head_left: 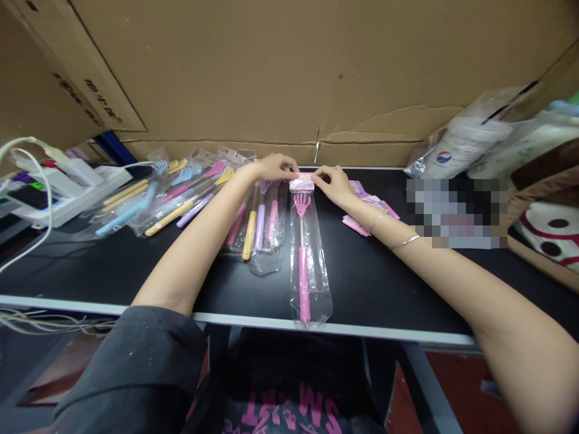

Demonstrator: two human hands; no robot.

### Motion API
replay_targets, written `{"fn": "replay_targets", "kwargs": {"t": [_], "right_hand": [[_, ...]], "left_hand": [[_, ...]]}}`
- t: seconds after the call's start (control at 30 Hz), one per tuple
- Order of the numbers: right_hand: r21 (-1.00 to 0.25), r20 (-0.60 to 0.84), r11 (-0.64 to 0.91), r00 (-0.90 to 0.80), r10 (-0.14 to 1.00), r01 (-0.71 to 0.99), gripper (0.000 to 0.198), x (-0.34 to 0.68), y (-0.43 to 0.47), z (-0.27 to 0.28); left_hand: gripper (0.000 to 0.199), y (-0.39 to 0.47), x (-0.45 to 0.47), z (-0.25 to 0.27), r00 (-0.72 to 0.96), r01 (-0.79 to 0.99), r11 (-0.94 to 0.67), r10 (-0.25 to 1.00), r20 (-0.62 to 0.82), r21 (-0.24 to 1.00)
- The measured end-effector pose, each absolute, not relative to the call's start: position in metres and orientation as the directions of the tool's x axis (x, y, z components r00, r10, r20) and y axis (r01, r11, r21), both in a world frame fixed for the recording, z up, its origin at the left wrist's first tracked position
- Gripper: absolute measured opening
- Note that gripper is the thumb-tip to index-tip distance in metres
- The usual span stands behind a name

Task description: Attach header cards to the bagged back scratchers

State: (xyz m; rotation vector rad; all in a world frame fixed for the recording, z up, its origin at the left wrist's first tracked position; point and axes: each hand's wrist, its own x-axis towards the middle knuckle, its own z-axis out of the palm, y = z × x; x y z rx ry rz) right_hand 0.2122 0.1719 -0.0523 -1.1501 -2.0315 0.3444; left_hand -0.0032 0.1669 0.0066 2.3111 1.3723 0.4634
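Note:
A pink back scratcher [304,283] lies lengthwise in a clear plastic bag [320,271], its claw end away from me. Across the bag's top sits a pink printed header card [301,182]. My left hand [277,167] pinches the card's left upper corner, while my right hand [335,184] has thumb and finger closed on its right edge. Partly under my right wrist is a loose pile of more printed cards [380,207]. Left of the bag, several bagged back scratchers in yellow, purple and pink [259,226] overlap, some hidden behind my left forearm.
More bagged scratchers [181,193] spread leftward to a white power strip [67,193] with cables. A cardboard wall [289,72] closes off the back of the black table [384,289]. At the right stand a bagged Pepsi cup [456,147], a blurred-out item and a patterned bag [554,226].

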Motion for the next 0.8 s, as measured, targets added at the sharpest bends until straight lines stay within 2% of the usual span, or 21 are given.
{"fn": "replay_targets", "kwargs": {"t": [0.8], "right_hand": [[-0.487, 0.478, 0.568, -0.341, 0.809, 0.664, 0.022, 0.2112, 0.1679, -0.0505]], "left_hand": [[0.034, 0.1652, -0.0031, 0.0094, 0.502, 0.739, -0.466, 0.863, 0.064, 0.487]]}}
